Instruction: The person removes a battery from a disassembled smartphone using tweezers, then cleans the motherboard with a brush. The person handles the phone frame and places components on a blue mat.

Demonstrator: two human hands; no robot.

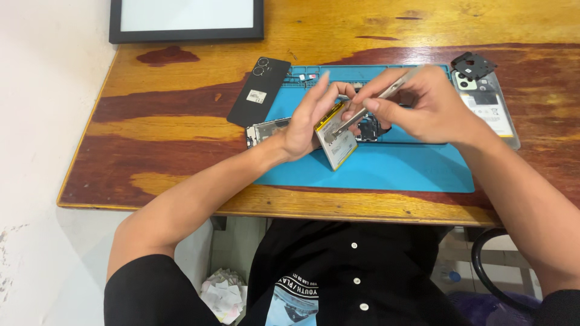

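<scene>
Tweezers pinched in right hand – tips on battery gripped by left hand – a slip could puncture it.

So the work mat sits on the wooden table, with the opened phone body lying on its left part. A phone back cover lies just left of the mat's far corner. Over on the right edge there's a second opened phone, a small camera bracket right behind it. A framed board sits at the far left of the table.
</scene>
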